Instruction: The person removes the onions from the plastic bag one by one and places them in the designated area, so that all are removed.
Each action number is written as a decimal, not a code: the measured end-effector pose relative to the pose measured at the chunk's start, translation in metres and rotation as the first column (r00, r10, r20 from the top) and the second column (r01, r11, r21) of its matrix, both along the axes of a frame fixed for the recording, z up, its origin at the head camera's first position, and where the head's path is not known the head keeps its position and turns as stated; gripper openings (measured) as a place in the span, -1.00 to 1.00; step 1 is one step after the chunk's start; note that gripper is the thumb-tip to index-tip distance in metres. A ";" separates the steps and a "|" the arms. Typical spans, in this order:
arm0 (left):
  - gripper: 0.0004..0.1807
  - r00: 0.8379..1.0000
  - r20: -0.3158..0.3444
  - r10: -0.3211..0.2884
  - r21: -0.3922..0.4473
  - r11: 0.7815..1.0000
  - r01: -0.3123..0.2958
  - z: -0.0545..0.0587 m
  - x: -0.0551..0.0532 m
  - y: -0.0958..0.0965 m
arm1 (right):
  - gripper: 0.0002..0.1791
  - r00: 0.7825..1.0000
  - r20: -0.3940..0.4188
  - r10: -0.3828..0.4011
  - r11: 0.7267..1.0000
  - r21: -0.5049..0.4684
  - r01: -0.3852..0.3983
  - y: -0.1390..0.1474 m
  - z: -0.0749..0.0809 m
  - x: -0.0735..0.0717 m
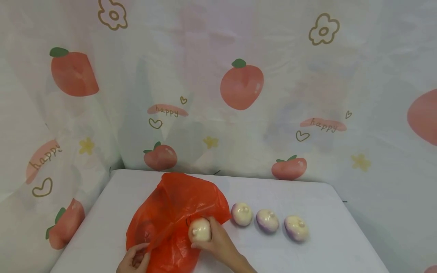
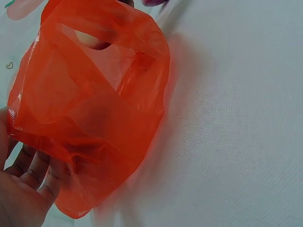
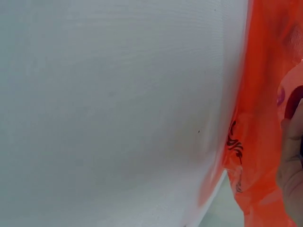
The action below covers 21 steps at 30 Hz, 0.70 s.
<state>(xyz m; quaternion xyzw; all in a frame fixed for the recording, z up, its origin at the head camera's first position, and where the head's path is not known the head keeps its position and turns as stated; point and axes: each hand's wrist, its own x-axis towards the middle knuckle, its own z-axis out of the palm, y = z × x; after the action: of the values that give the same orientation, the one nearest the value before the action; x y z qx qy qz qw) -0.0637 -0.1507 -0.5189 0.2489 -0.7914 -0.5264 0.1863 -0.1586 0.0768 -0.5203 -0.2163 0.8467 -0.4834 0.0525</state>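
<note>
A red plastic bag point(image 1: 191, 193) lies spread on the table, its mouth partly open. My left hand point(image 1: 134, 258) pinches the bag's near left edge between thumb and fingers. In my right hand point(image 1: 220, 242) I hold a glossy cream-and-purple turnip point(image 1: 200, 229) at the right side of the bag mouth. Through the left wrist view's bag opening, part of a cream turnip point(image 2: 92, 40) shows. The right wrist view catches only part of my right hand point(image 3: 292, 163), against the red plastic. A darker rounded shape shows dimly through the bag's left part.
To the right of the bag, three more turnips stand in a slanting row: one near the bag point(image 1: 242, 214), a middle one point(image 1: 268, 221) and a right one point(image 1: 296, 229). A fruit-printed cloth point(image 1: 205, 125) hangs behind the white table point(image 1: 327, 212).
</note>
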 end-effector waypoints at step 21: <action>-0.81 0.999 -0.037 0.000 0.009 1.000 0.000 -0.001 0.000 0.002 | -0.13 0.991 -0.131 0.010 0.999 -0.037 -0.015 0.027 0.003 0.003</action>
<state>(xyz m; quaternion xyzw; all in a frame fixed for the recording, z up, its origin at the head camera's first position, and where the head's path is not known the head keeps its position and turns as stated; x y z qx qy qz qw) -0.0640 -0.1490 -0.5203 0.2398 -0.7853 -0.5346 0.1999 -0.1554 0.1040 -0.5177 -0.2536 0.8377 -0.4836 -0.0041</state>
